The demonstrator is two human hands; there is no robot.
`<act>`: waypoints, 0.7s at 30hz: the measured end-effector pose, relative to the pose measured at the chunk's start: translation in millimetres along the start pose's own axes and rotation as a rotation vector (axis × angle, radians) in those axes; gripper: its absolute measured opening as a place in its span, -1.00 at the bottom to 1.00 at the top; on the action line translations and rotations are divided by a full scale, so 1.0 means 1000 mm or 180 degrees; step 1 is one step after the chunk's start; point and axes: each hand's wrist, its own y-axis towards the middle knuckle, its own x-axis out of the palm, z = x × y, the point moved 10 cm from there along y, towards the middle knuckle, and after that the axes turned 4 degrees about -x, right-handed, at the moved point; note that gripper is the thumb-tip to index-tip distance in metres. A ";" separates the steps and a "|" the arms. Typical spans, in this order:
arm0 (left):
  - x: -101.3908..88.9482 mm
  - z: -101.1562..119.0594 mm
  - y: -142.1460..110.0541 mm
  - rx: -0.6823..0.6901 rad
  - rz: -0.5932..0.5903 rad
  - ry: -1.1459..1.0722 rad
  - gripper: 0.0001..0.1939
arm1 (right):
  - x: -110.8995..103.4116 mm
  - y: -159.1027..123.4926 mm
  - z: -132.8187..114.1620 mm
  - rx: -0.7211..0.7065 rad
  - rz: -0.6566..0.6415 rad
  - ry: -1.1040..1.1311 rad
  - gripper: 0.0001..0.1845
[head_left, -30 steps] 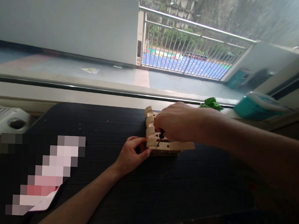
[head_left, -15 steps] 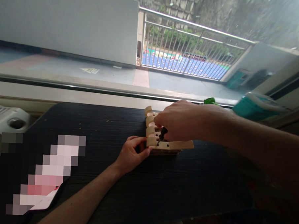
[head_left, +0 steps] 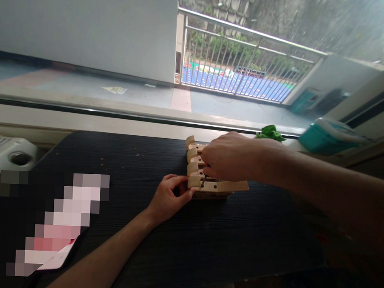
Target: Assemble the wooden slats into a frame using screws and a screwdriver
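On the dark table lies a wooden assembly (head_left: 209, 187), made of several light strips side by side, each with a rounded block at its left end and dark holes along its top. My left hand (head_left: 169, 197) grips the near left corner, thumb on the front side and fingers around the nearest block. Over the strips, my right hand (head_left: 228, 156) is closed on a screwdriver; its thin dark shaft (head_left: 205, 179) slants down to a hole in the nearest strip. The hand hides the handle and part of the strips behind.
The black table (head_left: 140, 158) meets a window sill at the back. A pixelated flat object with a pale edge (head_left: 58, 259) lies at left. A white appliance (head_left: 15, 153) stands beyond it. Green cloth (head_left: 270, 133) and a teal container (head_left: 326, 137) sit at the back right.
My right hand has turned, so the screwdriver's dark handle, visible before, is now covered. The shaft tip stays at the same hole. My left hand and the wooden assembly hold still.
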 end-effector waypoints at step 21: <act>0.001 0.003 0.000 0.0077 -0.0054 0.0050 -0.73 | -0.001 0.002 -0.007 -0.0127 -0.0036 -0.0006 -0.74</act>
